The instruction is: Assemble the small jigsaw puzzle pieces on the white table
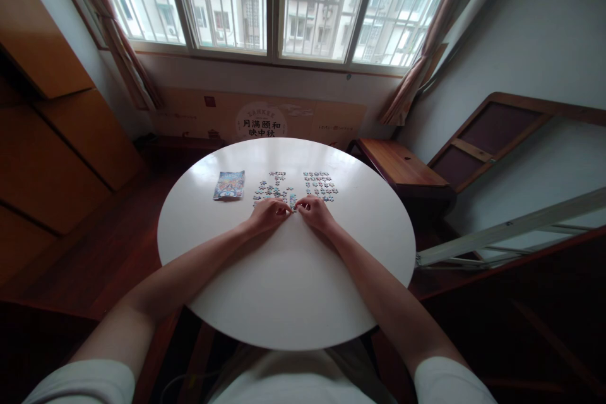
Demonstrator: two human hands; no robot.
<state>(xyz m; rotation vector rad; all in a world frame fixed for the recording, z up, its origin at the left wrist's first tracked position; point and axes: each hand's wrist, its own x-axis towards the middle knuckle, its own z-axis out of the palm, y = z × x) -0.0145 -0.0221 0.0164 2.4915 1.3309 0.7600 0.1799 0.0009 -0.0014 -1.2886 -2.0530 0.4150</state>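
Observation:
Jigsaw puzzle pieces lie in groups across the middle of a round white table. A narrow joined strip of jigsaw pieces [292,201] runs between my two hands. At its lower left edge, my left hand [271,214] is closed, thumb and fingers pinched on a jigsaw piece. My right hand [315,211] pinches at the strip's right side, fingers curled; the small piece there is mostly covered by the fingertips. Just beyond my left hand is a jumbled pile of loose pieces [271,190]. Spaced rows of pieces [318,182] lie beyond my right hand.
A colourful printed picture sheet [229,185] rests to the left on the white table [284,290]. Past the table's right edge stands a wooden bench [402,163]. Behind the table, a printed cardboard panel [189,107] leans below the barred window.

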